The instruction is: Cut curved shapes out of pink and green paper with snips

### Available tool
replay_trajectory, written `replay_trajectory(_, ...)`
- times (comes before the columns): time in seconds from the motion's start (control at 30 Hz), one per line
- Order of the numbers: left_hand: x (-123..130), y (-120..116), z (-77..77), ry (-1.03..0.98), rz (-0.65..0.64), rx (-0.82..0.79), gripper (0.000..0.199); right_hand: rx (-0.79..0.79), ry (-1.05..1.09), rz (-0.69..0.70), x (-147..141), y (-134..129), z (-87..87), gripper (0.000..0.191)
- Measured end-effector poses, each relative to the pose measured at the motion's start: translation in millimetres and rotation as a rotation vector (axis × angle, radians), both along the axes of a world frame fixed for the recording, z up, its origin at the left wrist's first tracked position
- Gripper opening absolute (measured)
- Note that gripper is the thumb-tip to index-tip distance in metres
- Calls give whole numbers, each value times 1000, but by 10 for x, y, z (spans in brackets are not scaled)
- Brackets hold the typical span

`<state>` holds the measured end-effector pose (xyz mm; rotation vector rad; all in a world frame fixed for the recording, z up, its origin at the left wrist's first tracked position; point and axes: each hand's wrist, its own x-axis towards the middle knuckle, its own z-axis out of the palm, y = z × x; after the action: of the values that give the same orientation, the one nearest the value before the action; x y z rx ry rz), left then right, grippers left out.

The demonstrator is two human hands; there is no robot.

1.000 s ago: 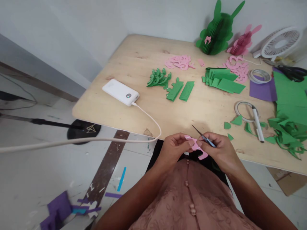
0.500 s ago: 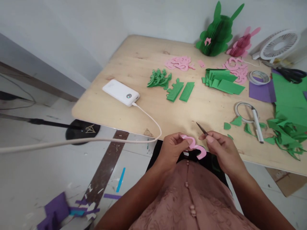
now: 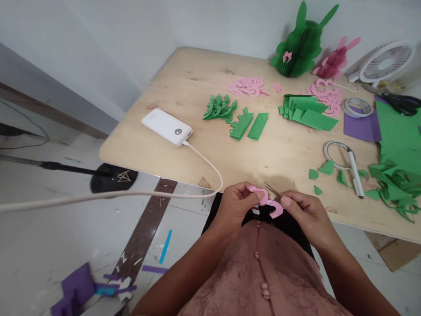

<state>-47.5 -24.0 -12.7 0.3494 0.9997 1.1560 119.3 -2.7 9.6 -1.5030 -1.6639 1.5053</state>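
In the head view, pinched a curved pink cutout (image 3: 262,194) between thumb and fingers of the left hand (image 3: 235,208), at lower centre of the frame, by the near edge of the table (image 3: 144,151). Gripped a slim pointed tool (image 3: 272,189) in the right hand (image 3: 307,215), with thumb pressed to fingers and tips angled toward upper left, slightly parted. Could not tell whether touching the cutout. Held the cutout by one end, presumably to leave its other curve free. Laid out a pink pile (image 3: 248,87) at upper centre and folded green strips (image 3: 312,118) at upper right separately, likely for easy sorting. Parked a white power bank (image 3: 166,126) left of centre, perhaps for elbow room; could not read its round display. Spotted a gold mark on the black stand base (image 3: 108,183) at left; found no legible brand.
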Motion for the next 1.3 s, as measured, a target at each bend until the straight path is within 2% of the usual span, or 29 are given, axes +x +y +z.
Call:
replay_trajectory(0.13, -14, 2, -9, 20, -30, 63, 10, 26, -47, 64, 18, 9, -3, 34)
replay_trajectory(0.33, -28, 10, -16, 1, -26, 65, 10, 78, -86, 90, 30, 3, -13, 32)
replay_trajectory(0.87, -33, -4, -26, -26, -16, 68, 10, 138, -111, 111, 21, -36, 44, 32)
replay_trajectory(1.3, -22, -15, -45, -35, -10, 102, 10, 155, -93, 116, 34, -43, 16, 33)
